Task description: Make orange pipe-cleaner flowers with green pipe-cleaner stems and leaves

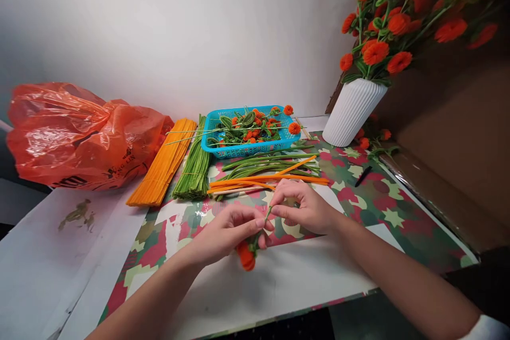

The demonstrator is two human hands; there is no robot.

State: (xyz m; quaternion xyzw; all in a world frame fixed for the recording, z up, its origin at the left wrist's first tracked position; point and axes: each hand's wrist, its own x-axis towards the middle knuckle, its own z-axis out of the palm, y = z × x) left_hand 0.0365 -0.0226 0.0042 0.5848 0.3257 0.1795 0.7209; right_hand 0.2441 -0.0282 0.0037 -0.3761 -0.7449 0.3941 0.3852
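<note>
Between my two hands, above the front of the table, is a pipe-cleaner flower [247, 257] with an orange head and a green stem. Its head hangs downward below my left hand [237, 228], whose thumb and fingers are closed around the stem near the head. My right hand [300, 206] pinches the stem's other end between thumb and fingertips. Just beyond my hands lie loose orange pipe cleaners [235, 184] and loose green pipe cleaners [258, 167].
A blue basket [255, 150] holds orange flowers and green pieces. Left of it lie a green pipe-cleaner bundle [194, 170], an orange pipe-cleaner bundle [163, 167] and a red plastic bag [79, 138]. A white ribbed vase [353, 111] with orange flowers stands right, near a black tool [363, 176].
</note>
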